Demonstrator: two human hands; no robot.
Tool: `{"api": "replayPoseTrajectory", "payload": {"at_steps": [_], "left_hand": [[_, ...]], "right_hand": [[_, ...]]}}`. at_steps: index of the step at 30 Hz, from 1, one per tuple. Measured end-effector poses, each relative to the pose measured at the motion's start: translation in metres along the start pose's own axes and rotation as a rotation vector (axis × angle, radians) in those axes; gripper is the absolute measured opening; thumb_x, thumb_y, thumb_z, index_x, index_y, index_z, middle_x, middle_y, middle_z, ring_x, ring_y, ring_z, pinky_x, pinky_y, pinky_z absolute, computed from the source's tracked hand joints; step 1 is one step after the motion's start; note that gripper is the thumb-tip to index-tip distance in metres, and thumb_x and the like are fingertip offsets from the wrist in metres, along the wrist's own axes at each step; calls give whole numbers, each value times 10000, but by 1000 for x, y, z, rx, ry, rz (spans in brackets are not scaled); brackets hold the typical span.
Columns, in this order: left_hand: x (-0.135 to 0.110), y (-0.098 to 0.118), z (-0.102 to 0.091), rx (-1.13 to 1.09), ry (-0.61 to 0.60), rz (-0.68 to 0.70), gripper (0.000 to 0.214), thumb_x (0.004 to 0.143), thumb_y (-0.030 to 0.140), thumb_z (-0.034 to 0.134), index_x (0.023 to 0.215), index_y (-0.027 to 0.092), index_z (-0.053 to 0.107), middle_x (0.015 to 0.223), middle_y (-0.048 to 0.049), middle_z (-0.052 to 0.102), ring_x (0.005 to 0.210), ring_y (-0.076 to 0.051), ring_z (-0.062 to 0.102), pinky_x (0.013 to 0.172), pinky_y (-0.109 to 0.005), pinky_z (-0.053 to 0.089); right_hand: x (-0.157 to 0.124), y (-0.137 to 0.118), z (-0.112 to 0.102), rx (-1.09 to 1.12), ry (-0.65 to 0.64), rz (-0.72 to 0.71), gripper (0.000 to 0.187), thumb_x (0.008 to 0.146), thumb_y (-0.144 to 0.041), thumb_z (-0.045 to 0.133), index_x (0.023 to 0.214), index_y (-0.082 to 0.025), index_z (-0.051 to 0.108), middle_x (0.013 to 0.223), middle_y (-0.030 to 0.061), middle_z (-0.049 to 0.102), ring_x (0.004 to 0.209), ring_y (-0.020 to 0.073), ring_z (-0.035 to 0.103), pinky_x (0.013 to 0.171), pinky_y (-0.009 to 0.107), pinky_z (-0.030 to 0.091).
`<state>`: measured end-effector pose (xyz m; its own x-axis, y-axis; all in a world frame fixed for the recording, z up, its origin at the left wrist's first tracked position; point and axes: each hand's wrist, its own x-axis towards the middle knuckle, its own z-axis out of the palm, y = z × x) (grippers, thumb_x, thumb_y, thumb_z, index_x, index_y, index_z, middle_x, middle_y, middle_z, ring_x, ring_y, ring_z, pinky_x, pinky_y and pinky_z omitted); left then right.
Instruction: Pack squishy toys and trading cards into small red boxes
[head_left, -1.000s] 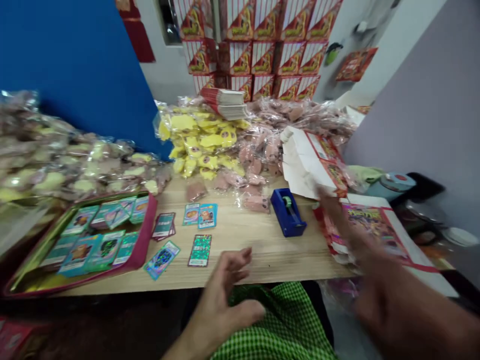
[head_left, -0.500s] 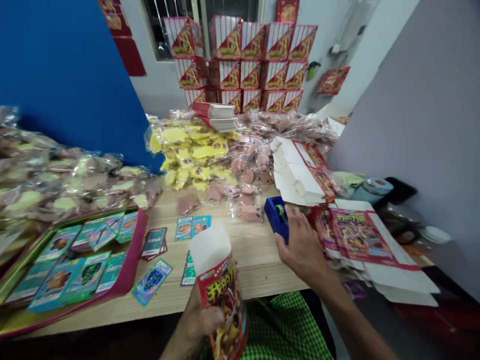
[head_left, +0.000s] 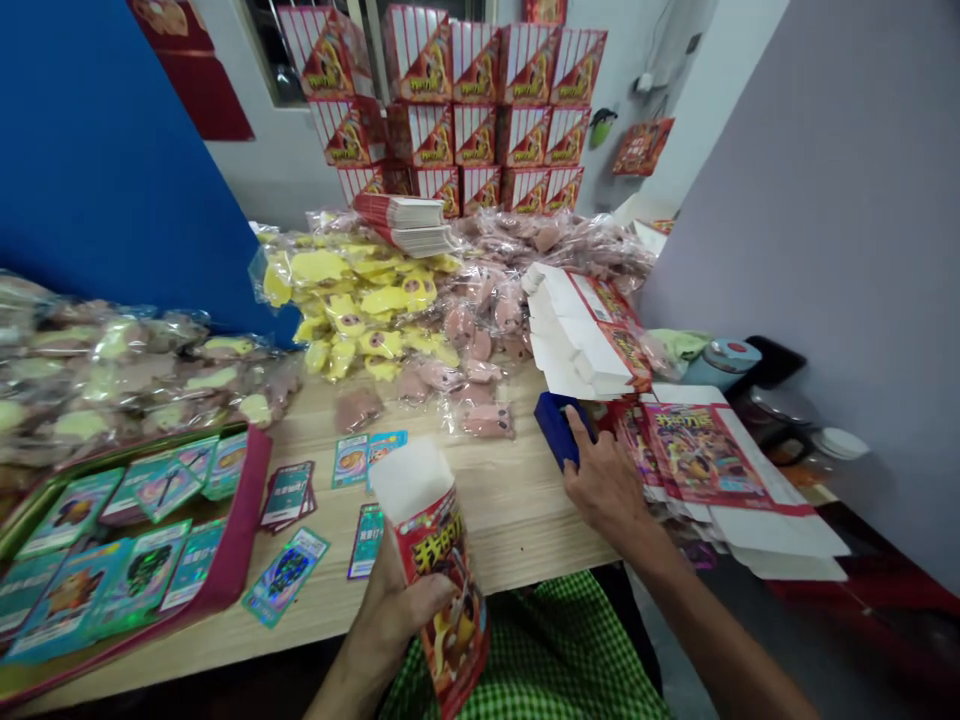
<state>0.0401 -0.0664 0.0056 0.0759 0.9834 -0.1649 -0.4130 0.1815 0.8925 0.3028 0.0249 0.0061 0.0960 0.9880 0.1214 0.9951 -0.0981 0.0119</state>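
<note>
While left hand [head_left: 401, 595] grips a red carton [head_left: 450, 625], right hand [head_left: 611, 485] touches a blue tape dispenser [head_left: 551, 425]

As the left hand closes around the red carton, its thumb lies across the printed front; the carton leans at the table's near edge, above a green checked cloth [head_left: 555, 655], its white flap [head_left: 416, 480] standing up at the top; the right hand is partly open, its index finger laid over the blue tape dispenser and its thumb by the near side; whether it has hold of any tape I cannot tell.

Just right of the right hand lie flattened printed cartons [head_left: 701, 450]; behind the dispenser, a white-sided carton [head_left: 574, 340] lies tilted; to the left, a magenta-rimmed tray [head_left: 238, 545] holds cards, with a shiny card [head_left: 287, 577] and a small card pile [head_left: 288, 495] beside it; farther back, yellow wrapped figures [head_left: 349, 315] and pink wrapped figures [head_left: 480, 310] are heaped before boxes [head_left: 476, 135] stacked with 3 rows showing.
</note>
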Motion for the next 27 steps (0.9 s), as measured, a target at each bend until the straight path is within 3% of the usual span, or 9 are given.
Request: {"api": "replayPoseTrajectory", "payload": {"at_steps": [2, 5, 8, 10, 12, 17, 21, 24, 27], "left_hand": [[7, 1, 7, -50, -57, -11, 821, 584, 541, 904, 1271, 174, 648, 1092, -147, 769, 1097, -385, 711, 951, -493, 588], [17, -1, 19, -147, -77, -28, 805, 582, 580, 900, 1225, 159, 660, 1091, -154, 771, 1001, -349, 741, 874, -449, 613], [25, -7, 27, -176, -93, -20, 866, 560, 599, 915, 1259, 167, 642, 1133, -150, 765, 988, -343, 744, 854, -440, 616], [28, -10, 31, -170, -116, -10, 880, 556, 598, 925, 1271, 170, 641, 1156, -146, 762, 1004, -346, 740, 867, -441, 611], [30, -10, 34, -172, -121, -6, 826, 575, 588, 921, 1231, 155, 667, 1115, -144, 772, 978, -343, 745, 858, -439, 610], [35, -4, 37, -106, 97, -56, 606, 648, 466, 911, 1100, 130, 687, 969, -117, 792, 816, -278, 757, 792, -407, 608], [36, -13, 34, 135, 404, 135, 530, 714, 500, 870, 1060, 163, 651, 968, -63, 784, 845, -227, 735, 807, -356, 583], [32, -28, 31, 248, 418, 196, 478, 833, 562, 757, 1071, 170, 622, 1010, -69, 762, 909, -224, 717, 822, -340, 566], [27, -38, 29, 241, 391, 248, 472, 908, 541, 691, 1181, 193, 525, 994, -48, 722, 891, -199, 705, 811, -313, 553]], "right_hand": [[-7, -2, -8, 103, 82, -63, 660, 936, -169, 541, 1581, -127, 412, 1170, 226, 604, 1092, 403, 578, 964, 579, 453], [-27, -12, -27, 609, 140, -277, 564, 997, -263, 478, 1557, -209, 428, 1463, 179, 512, 1338, 370, 477, 1110, 600, 384], [-48, -29, -42, 1163, -142, -351, 510, 1057, -444, 443, 1533, -260, 446, 1483, 111, 549, 1355, 290, 516, 1101, 498, 458], [-54, -42, -45, 1384, -345, -343, 493, 1055, -487, 465, 1478, -240, 517, 1426, 105, 602, 1328, 283, 547, 1082, 460, 486], [-55, -53, -42, 1543, -427, -350, 450, 1049, -479, 496, 1407, -218, 576, 1346, 93, 650, 1279, 276, 577, 1063, 420, 501], [-54, -66, -25, 1638, -368, -181, 341, 1010, -482, 558, 1187, -200, 627, 979, 44, 706, 861, 222, 668, 776, 327, 583], [-58, -69, -14, 1692, -362, -116, 288, 970, -484, 613, 1023, -201, 616, 798, 7, 651, 679, 189, 620, 641, 290, 558], [-59, -69, -9, 1787, -393, -122, 305, 1001, -461, 581, 1188, -222, 557, 906, 21, 683, 691, 179, 636, 648, 281, 556], [-63, -67, -4, 1770, -298, -69, 380, 1027, -464, 547, 1325, -260, 431, 1001, 28, 699, 623, 154, 616, 606, 267, 544]]}}
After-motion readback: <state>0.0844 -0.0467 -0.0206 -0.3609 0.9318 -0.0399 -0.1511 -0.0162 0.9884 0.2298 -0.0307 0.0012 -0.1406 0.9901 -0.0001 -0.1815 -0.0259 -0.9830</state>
